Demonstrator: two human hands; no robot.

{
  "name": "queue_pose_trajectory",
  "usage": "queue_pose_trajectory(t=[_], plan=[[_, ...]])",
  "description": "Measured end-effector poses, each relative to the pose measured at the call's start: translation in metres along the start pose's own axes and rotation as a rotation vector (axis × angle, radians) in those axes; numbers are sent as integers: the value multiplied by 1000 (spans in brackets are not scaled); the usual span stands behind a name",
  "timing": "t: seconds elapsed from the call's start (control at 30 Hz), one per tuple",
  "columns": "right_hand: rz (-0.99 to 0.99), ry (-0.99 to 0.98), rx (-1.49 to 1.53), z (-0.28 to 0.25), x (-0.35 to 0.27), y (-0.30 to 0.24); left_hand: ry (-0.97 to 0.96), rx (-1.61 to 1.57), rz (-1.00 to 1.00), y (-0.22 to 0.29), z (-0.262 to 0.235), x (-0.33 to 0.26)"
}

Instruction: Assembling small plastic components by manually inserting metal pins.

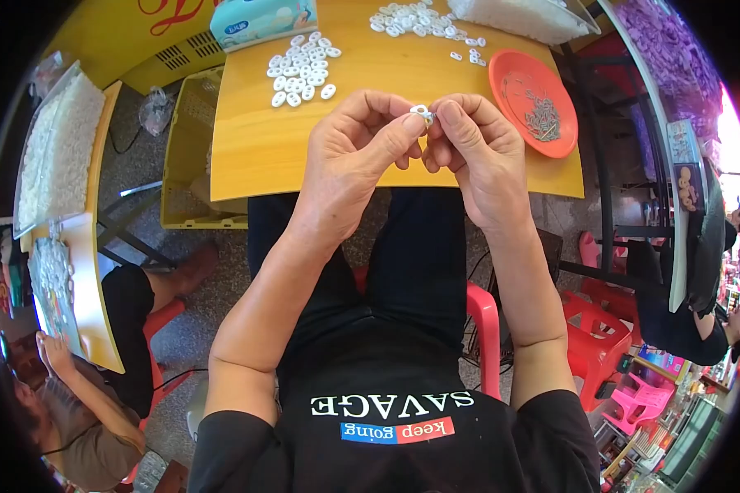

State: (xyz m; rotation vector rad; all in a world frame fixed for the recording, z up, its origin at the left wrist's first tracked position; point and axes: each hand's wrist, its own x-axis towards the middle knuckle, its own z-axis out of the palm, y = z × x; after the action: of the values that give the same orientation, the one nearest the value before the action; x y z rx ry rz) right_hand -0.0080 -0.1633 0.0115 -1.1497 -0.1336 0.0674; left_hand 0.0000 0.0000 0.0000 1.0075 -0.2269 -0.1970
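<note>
Yellow worktop (pixel 255 156) filled the upper middle of the head view, with a grey speckled floor showing beside it. Above its near edge the left hand (pixel 355 148) and the right hand (pixel 473 144) met fingertip to fingertip, both curled tight around a small white ring-shaped part (pixel 421 110). The left thumb and forefinger pinched it from one side and the right fingers closed on it from the other, so most of the part was hidden and only a pale sliver with a glint of metal showed; what the metal bit was could not be made out.

Just beyond the left hand lay a loose cluster of white rings (pixel 302 70), and a second scatter of white rings (pixel 419 20) sat farther back near the top edge. Near the right hand stood an orange dish (pixel 514 74) holding small thin metal pieces (pixel 541 119), too fine to tell apart. A blue-green tissue pack (pixel 263 20) and a tray of white parts (pixel 526 16) were cut off by the top of the frame.

Off to the left, another person (pixel 82 411) sat partly out of view at a second worktop.
</note>
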Motion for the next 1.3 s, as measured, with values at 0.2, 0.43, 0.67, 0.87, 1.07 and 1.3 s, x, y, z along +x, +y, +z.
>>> queue_pose_trajectory(t=[0.2, 0.43, 0.67, 0.87, 1.07, 1.3], plan=[[-8, 28, 2, 5, -1, 2, 21, 41, 19, 3, -1, -2], [-50, 38, -114, 9, 0, 0, 36, 101, 31, 5, -1, -4], [-201, 107, -374, 18, -2, 2, 78, 156, 115, 7, 5, -10], [-184, 78, -372, 18, 0, 1, 87, 291, 142, 7, 4, -9], [-132, 86, -280, 14, 7, 8, 137, 388, 236, 0, 5, -2], [21, 107, -294, 2, 22, 20, 91, 293, 61, -19, -22, 23]])
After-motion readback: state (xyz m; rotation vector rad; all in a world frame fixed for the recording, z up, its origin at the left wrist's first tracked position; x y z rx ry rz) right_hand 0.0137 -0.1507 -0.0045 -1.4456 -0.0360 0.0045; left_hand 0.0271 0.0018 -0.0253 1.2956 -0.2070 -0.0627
